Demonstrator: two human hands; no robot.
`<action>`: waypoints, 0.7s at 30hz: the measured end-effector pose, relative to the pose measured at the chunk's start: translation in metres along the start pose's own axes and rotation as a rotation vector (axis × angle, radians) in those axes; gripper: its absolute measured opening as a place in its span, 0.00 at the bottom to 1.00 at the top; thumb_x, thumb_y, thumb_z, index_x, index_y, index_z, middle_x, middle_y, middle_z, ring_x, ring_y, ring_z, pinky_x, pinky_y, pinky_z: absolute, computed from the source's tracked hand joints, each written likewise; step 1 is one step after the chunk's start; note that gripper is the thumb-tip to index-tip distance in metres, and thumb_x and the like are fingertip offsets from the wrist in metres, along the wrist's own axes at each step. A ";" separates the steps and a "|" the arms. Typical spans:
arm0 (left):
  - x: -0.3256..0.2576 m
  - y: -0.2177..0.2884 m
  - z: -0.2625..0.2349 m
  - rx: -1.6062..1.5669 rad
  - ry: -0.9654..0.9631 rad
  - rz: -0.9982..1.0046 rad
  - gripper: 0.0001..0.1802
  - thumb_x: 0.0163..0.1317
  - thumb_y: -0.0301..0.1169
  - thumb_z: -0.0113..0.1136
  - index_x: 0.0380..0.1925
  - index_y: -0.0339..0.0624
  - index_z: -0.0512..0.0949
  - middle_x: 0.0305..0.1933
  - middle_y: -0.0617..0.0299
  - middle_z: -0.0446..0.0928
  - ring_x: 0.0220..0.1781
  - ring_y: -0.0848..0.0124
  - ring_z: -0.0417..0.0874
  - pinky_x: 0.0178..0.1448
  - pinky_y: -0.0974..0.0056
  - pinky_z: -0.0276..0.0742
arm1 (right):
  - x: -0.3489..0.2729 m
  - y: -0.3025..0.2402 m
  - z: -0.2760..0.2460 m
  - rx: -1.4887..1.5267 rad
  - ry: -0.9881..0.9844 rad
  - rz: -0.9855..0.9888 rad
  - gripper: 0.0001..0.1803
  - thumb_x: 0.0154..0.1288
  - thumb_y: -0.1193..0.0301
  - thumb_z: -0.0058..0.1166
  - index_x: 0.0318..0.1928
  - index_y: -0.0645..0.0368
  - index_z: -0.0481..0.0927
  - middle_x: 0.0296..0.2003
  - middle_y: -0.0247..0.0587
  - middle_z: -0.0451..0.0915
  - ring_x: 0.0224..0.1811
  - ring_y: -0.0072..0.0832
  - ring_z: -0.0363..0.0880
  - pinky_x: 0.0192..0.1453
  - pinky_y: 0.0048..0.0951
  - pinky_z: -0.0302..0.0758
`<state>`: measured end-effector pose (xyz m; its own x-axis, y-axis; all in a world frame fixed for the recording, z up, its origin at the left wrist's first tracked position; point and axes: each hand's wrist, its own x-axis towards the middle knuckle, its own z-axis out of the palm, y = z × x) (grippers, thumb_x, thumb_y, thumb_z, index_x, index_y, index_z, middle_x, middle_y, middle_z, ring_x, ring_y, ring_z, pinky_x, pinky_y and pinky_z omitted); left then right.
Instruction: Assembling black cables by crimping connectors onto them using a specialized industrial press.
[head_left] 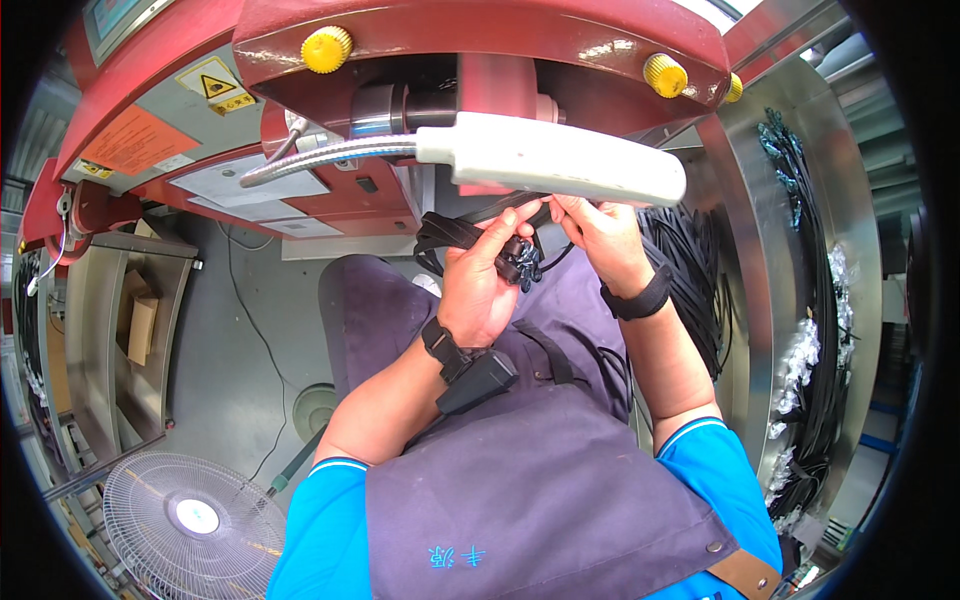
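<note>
Black cable bundle [445, 236] hung looped just below the white lamp [570, 160], gathered in the person's left hand [482, 285]. That hand was curled round the strands, palm turned inward and thumb stretched up toward the lamp, with dark connectors [524, 262] clustered beside the palm. The right hand [605, 240] was bent over directly under the lamp, back uppermost, its thumb and forefinger brought close together by the strands; I could not tell whether they had closed on one. Both forearms rose toward the lamp and angled inward, black wristbands [640, 296] on each. More black cables [690, 270] trailed below the lamp's right end, and a red machine [490, 28] stood behind it.
</note>
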<state>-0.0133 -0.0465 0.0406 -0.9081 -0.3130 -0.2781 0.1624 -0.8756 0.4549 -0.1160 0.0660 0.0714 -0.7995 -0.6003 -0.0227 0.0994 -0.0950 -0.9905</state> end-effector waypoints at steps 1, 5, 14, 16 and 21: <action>0.000 -0.001 -0.001 -0.015 0.010 0.007 0.08 0.64 0.28 0.57 0.40 0.38 0.80 0.46 0.56 0.81 0.38 0.75 0.78 0.44 0.68 0.75 | 0.000 0.001 -0.001 -0.001 0.000 0.000 0.07 0.68 0.69 0.53 0.41 0.59 0.77 0.24 0.27 0.74 0.17 0.07 0.59 0.19 0.12 0.52; -0.001 -0.001 -0.005 -0.009 0.009 0.004 0.07 0.64 0.29 0.57 0.39 0.39 0.80 0.47 0.56 0.81 0.38 0.75 0.78 0.44 0.67 0.75 | 0.001 0.014 -0.007 -0.058 -0.043 -0.113 0.05 0.67 0.72 0.53 0.41 0.59 0.78 0.25 0.27 0.74 0.22 0.10 0.64 0.25 0.15 0.61; 0.001 0.008 -0.021 -0.140 -0.021 -0.220 0.15 0.69 0.37 0.50 0.43 0.36 0.75 0.35 0.60 0.78 0.36 0.70 0.77 0.45 0.64 0.76 | -0.005 -0.002 0.004 -0.868 -0.166 -0.759 0.11 0.51 0.83 0.56 0.37 0.61 0.81 0.31 0.39 0.79 0.34 0.32 0.80 0.37 0.26 0.77; 0.002 0.010 -0.032 -0.082 -0.027 -0.266 0.14 0.69 0.35 0.50 0.44 0.36 0.75 0.36 0.60 0.78 0.37 0.70 0.78 0.45 0.64 0.76 | -0.011 -0.005 0.004 -1.003 -0.281 -0.824 0.17 0.43 0.85 0.57 0.38 0.61 0.81 0.35 0.41 0.78 0.35 0.36 0.80 0.36 0.31 0.78; 0.000 0.006 -0.034 -0.026 0.041 -0.201 0.11 0.66 0.28 0.52 0.47 0.36 0.74 0.36 0.59 0.77 0.37 0.72 0.78 0.42 0.67 0.75 | -0.020 -0.009 0.008 -0.946 -0.288 -0.722 0.13 0.51 0.78 0.61 0.40 0.61 0.80 0.35 0.41 0.78 0.32 0.34 0.79 0.35 0.30 0.77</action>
<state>0.0008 -0.0642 0.0149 -0.9067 -0.1458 -0.3958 -0.0097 -0.9309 0.3651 -0.0958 0.0728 0.0817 -0.3208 -0.8138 0.4846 -0.8781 0.0638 -0.4742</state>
